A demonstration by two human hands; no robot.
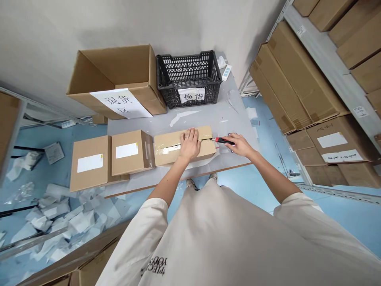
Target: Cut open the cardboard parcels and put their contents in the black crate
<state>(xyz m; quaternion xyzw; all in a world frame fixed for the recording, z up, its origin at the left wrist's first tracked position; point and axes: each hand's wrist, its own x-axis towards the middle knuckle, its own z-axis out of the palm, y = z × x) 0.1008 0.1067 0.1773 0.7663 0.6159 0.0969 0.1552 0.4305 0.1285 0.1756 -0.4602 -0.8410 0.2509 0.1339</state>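
The right hand (239, 145) gripped a knife (223, 140) at three o'clock on the box (170, 140); a slip risked cutting the flat left hand (190, 145).

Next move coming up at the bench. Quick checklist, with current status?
1. Carton steadied: ok, left hand rests flat on top.
2. Knife gripped: ok, right hand holds its handle.
3. Left hand apart from the blade end: ok, a visible gap; the blade end is at the carton's right end.
4. Blade depth in the carton: cannot tell, too small to see.
5. Top seam open all along: cannot tell, left hand covers part of it.
6. Leftmost box fully on the table: not ok, it appears to extend past the left edge.
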